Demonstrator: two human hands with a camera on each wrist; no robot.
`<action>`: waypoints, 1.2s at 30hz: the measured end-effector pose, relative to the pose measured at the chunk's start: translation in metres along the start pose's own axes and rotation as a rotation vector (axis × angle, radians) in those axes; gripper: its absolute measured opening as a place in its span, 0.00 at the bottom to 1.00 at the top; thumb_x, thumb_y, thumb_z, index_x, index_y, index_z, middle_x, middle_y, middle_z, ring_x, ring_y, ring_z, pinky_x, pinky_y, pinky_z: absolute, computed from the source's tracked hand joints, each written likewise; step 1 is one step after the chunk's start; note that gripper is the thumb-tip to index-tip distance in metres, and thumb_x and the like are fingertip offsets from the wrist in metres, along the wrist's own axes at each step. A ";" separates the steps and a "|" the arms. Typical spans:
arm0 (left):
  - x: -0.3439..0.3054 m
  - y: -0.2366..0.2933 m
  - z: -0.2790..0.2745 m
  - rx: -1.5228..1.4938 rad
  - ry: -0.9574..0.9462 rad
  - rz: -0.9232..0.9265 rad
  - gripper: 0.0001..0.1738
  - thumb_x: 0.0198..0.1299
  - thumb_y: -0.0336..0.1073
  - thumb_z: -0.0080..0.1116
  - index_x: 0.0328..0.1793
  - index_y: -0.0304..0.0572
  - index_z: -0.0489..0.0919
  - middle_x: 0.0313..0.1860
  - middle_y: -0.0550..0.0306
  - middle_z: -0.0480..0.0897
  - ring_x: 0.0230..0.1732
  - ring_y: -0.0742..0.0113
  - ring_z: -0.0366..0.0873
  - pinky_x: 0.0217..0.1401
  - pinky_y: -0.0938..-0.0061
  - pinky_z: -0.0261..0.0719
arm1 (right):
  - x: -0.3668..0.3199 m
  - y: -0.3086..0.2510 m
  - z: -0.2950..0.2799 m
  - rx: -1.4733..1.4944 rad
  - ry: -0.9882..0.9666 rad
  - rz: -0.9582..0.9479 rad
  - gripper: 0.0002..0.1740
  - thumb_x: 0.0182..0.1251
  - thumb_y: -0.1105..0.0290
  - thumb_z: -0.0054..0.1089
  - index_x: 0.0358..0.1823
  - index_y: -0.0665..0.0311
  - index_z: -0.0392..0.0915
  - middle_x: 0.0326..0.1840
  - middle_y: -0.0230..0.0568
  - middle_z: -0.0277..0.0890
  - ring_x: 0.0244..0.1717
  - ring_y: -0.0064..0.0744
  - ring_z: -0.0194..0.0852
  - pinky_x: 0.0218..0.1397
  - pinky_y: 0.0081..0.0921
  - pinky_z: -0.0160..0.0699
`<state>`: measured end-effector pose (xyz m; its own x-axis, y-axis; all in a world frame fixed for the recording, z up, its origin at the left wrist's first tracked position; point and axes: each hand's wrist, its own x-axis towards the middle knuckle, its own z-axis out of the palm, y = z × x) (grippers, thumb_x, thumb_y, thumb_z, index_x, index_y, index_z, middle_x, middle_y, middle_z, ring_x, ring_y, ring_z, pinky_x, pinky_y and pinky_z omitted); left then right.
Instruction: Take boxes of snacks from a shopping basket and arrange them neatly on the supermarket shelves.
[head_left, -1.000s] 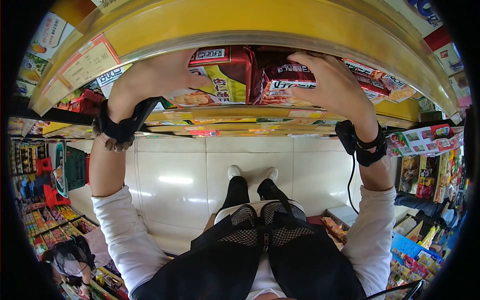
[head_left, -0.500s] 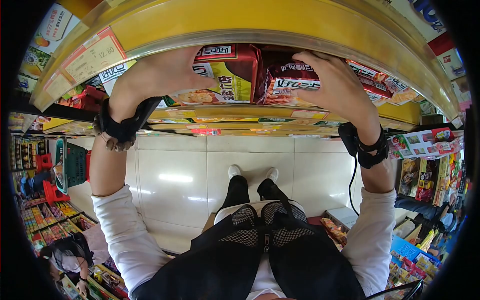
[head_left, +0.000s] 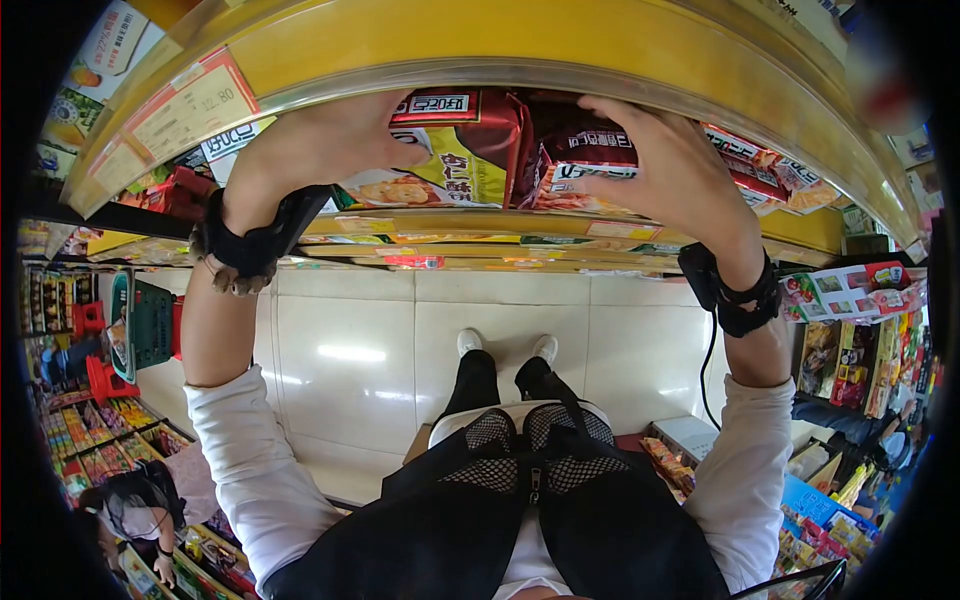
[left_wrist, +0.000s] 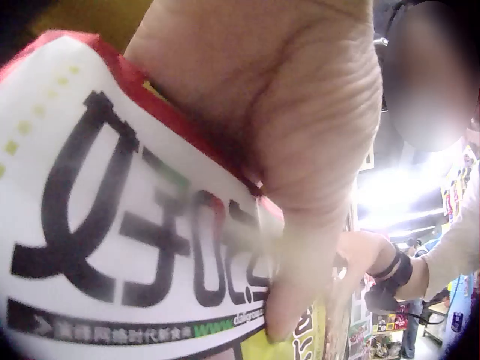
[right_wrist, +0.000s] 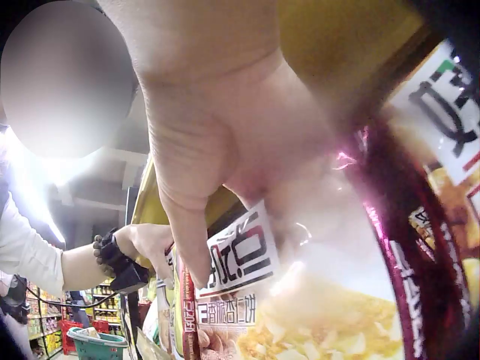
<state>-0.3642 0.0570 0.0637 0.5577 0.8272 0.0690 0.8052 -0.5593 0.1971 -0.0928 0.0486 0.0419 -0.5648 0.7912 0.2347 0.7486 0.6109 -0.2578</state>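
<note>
On the shelf stands a red-and-yellow pack of biscuits point(head_left: 470, 165), and my left hand point(head_left: 320, 150) grips it from its left end. The thumb lies over the front, while the other fingers are hidden behind the shelf edge above. Close up in the left wrist view, the thumb presses the white printed panel point(left_wrist: 150, 225). Beside that pack sits a dark red biscuit pack point(head_left: 590, 150), held by my right hand point(head_left: 685, 180) at its right end. Its thumb shows on the printed front point(right_wrist: 232, 319) in the right wrist view; the far fingers are partly hidden.
A yellow shelf edge point(head_left: 480, 45) with a clear strip curves close above both hands. More red biscuit packs point(head_left: 755, 180) lie right of the right hand. Lower shelves point(head_left: 420, 228) stick out beneath. A green basket point(head_left: 150, 325) and another person point(head_left: 140, 510) are at left.
Both packs have shifted slightly right in the head view, and the yellow one's front has tipped a little. My hands keep their holds and move slightly with them. The person at left has moved an arm.
</note>
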 end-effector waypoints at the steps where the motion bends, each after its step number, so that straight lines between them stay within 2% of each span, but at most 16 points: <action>1: 0.000 0.002 0.001 0.025 0.015 0.001 0.29 0.43 0.36 0.61 0.54 0.35 0.67 0.41 0.43 0.75 0.42 0.52 0.72 0.48 0.69 0.68 | 0.004 -0.004 0.000 0.029 0.057 -0.071 0.32 0.46 0.57 0.63 0.54 0.61 0.67 0.51 0.50 0.69 0.51 0.50 0.65 0.54 0.34 0.64; 2: -0.001 0.002 0.001 0.050 0.030 0.002 0.29 0.43 0.36 0.61 0.54 0.35 0.67 0.41 0.43 0.75 0.42 0.52 0.72 0.48 0.69 0.69 | 0.009 -0.008 0.002 0.030 0.057 -0.073 0.32 0.46 0.57 0.63 0.54 0.61 0.67 0.51 0.50 0.69 0.51 0.50 0.65 0.54 0.34 0.64; 4: -0.001 0.000 0.002 0.007 0.045 0.030 0.30 0.43 0.36 0.61 0.54 0.35 0.67 0.42 0.43 0.75 0.42 0.52 0.72 0.49 0.69 0.69 | 0.021 -0.020 0.008 0.079 0.153 -0.238 0.34 0.46 0.55 0.63 0.55 0.64 0.66 0.52 0.51 0.69 0.52 0.49 0.65 0.55 0.33 0.63; 5: -0.002 -0.002 0.002 -0.036 0.061 0.059 0.30 0.43 0.36 0.61 0.54 0.35 0.67 0.42 0.43 0.75 0.43 0.52 0.72 0.49 0.70 0.69 | 0.026 -0.027 0.010 0.080 0.153 -0.239 0.34 0.46 0.55 0.63 0.55 0.64 0.66 0.52 0.51 0.69 0.52 0.49 0.65 0.55 0.33 0.63; 8: -0.004 -0.007 0.001 -0.044 0.076 0.098 0.30 0.42 0.36 0.62 0.54 0.36 0.67 0.43 0.44 0.76 0.43 0.53 0.73 0.49 0.70 0.69 | 0.039 -0.041 0.018 0.095 -0.003 -0.112 0.35 0.47 0.56 0.63 0.55 0.66 0.66 0.52 0.51 0.68 0.52 0.49 0.66 0.55 0.32 0.64; 10: -0.004 -0.010 0.000 -0.066 0.028 0.075 0.34 0.41 0.39 0.64 0.56 0.36 0.66 0.46 0.45 0.74 0.46 0.53 0.71 0.52 0.70 0.67 | 0.048 -0.042 0.027 0.287 -0.049 -0.072 0.33 0.48 0.58 0.63 0.55 0.65 0.66 0.51 0.51 0.69 0.51 0.48 0.67 0.54 0.31 0.64; 11: -0.004 -0.012 -0.001 -0.091 -0.022 0.062 0.37 0.41 0.43 0.65 0.58 0.37 0.65 0.49 0.45 0.72 0.49 0.53 0.70 0.54 0.70 0.66 | 0.049 -0.043 0.027 0.288 -0.050 -0.074 0.33 0.48 0.58 0.63 0.55 0.65 0.66 0.51 0.51 0.69 0.51 0.48 0.67 0.54 0.31 0.64; 14: -0.011 -0.011 -0.009 -0.177 -0.063 -0.050 0.37 0.40 0.41 0.67 0.57 0.36 0.65 0.48 0.47 0.73 0.47 0.58 0.71 0.53 0.72 0.67 | 0.049 -0.043 0.030 0.280 0.004 -0.104 0.31 0.49 0.59 0.62 0.54 0.65 0.67 0.50 0.51 0.70 0.48 0.47 0.68 0.54 0.30 0.64; 16: -0.015 -0.014 -0.016 -0.213 -0.089 -0.083 0.37 0.40 0.40 0.67 0.57 0.35 0.65 0.48 0.48 0.74 0.47 0.60 0.71 0.53 0.73 0.67 | 0.050 -0.039 0.036 0.282 0.171 -0.210 0.25 0.46 0.65 0.62 0.47 0.65 0.69 0.29 0.45 0.75 0.26 0.38 0.74 0.34 0.31 0.73; 20: -0.018 -0.023 -0.010 -0.375 -0.135 -0.157 0.36 0.41 0.38 0.67 0.57 0.34 0.64 0.48 0.50 0.74 0.47 0.67 0.71 0.52 0.76 0.68 | 0.049 -0.037 0.037 0.239 0.204 -0.230 0.25 0.46 0.64 0.62 0.46 0.66 0.69 0.30 0.44 0.75 0.25 0.38 0.74 0.35 0.32 0.73; 23: -0.015 -0.022 -0.010 -0.324 -0.180 -0.201 0.36 0.42 0.36 0.66 0.58 0.33 0.63 0.48 0.51 0.74 0.47 0.67 0.71 0.53 0.76 0.68 | 0.047 -0.037 0.036 0.302 0.135 -0.157 0.26 0.45 0.63 0.63 0.46 0.65 0.69 0.30 0.44 0.75 0.26 0.39 0.74 0.36 0.33 0.73; 27: -0.019 -0.026 -0.006 -0.342 -0.125 -0.151 0.36 0.43 0.35 0.66 0.58 0.33 0.63 0.48 0.51 0.74 0.47 0.67 0.71 0.53 0.76 0.68 | 0.046 -0.038 0.037 0.288 0.155 -0.156 0.26 0.45 0.63 0.63 0.46 0.65 0.69 0.30 0.44 0.75 0.25 0.39 0.74 0.36 0.32 0.73; 29: -0.021 -0.028 -0.004 -0.346 -0.087 -0.104 0.33 0.43 0.36 0.64 0.57 0.39 0.66 0.46 0.48 0.76 0.44 0.59 0.75 0.49 0.73 0.71 | 0.047 -0.038 0.038 0.281 0.167 -0.165 0.26 0.45 0.63 0.63 0.47 0.65 0.69 0.30 0.44 0.75 0.24 0.39 0.74 0.36 0.32 0.73; 32: -0.021 -0.015 -0.013 -0.170 -0.047 -0.053 0.34 0.41 0.35 0.64 0.57 0.39 0.66 0.46 0.47 0.76 0.43 0.58 0.75 0.47 0.73 0.72 | 0.047 -0.038 0.038 0.228 0.272 -0.262 0.27 0.45 0.63 0.62 0.48 0.65 0.69 0.32 0.46 0.75 0.25 0.40 0.74 0.37 0.33 0.73; 34: -0.021 -0.012 -0.015 -0.141 -0.068 -0.079 0.35 0.40 0.37 0.65 0.57 0.37 0.66 0.46 0.46 0.75 0.45 0.59 0.74 0.50 0.73 0.70 | 0.044 -0.042 0.027 0.305 -0.033 -0.007 0.33 0.46 0.59 0.65 0.54 0.67 0.67 0.51 0.51 0.69 0.50 0.47 0.67 0.56 0.31 0.63; 36: -0.021 -0.010 -0.016 -0.112 -0.089 -0.105 0.36 0.39 0.39 0.67 0.56 0.35 0.66 0.47 0.46 0.74 0.47 0.59 0.73 0.52 0.73 0.69 | 0.044 -0.040 0.027 0.285 -0.023 -0.025 0.34 0.46 0.59 0.65 0.54 0.66 0.66 0.52 0.50 0.68 0.52 0.46 0.66 0.56 0.31 0.62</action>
<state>-0.3870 0.0459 0.0764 0.4918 0.8696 -0.0437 0.8351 -0.4568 0.3065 -0.1568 0.0597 0.0372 -0.5923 0.7740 0.2239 0.6081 0.6118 -0.5058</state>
